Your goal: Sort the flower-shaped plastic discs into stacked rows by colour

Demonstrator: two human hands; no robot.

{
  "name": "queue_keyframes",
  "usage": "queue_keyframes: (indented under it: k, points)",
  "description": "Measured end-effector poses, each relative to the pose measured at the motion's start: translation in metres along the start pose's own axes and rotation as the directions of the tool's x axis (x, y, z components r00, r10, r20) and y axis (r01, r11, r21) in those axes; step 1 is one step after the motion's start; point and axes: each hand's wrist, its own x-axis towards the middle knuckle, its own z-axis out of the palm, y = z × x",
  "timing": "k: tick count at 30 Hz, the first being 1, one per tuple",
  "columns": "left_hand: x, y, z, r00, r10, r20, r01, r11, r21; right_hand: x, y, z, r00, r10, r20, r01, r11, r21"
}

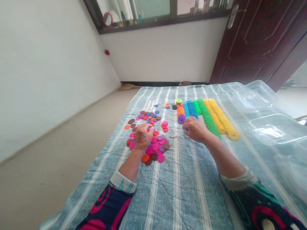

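Patterned sleeves (107,204) nearest my camera. Left hand (144,135) over the mixed disc pile (155,147), right hand (195,128) at the near side of the disc rows (208,119); fingers of both curled, contents: I cannot tell. Yellow, green, blue look sorted; pink, brown pieces lie loose. Rows' long axes run away from me, yellow and green near ends slanting right.

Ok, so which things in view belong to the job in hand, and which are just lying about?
Likely in the job:
loose discs, with the left hand over them
lined-up discs, with the right hand near the blue ones
perhaps the clear tubs

Probably just lying about:
mirror by the window
bottles by the window
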Motion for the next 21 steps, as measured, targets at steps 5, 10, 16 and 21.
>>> queue_keyframes:
  k: [5, 10, 16, 21]
  points:
    - [-0.009, 0.017, -0.001, 0.958, 0.185, 0.219, -0.189, 0.982, -0.005, -0.001, -0.02, 0.007, 1.0, 0.011, -0.029, -0.01, 0.999, 0.032]
    - [-0.021, 0.036, -0.003, 0.885, 0.16, 0.436, -0.211, 0.975, 0.071, 0.0, -0.03, 0.02, 0.999, -0.015, -0.046, 0.017, 0.999, 0.039]
    - [-0.024, 0.052, -0.011, 0.847, 0.072, 0.526, -0.183, 0.97, 0.161, 0.0, -0.038, 0.031, 0.999, -0.041, -0.031, 0.042, 0.997, 0.061]
    - [-0.022, 0.061, -0.019, 0.809, 0.006, 0.587, -0.167, 0.961, 0.22, -0.001, -0.041, 0.031, 0.999, -0.038, -0.008, 0.038, 0.998, 0.042]
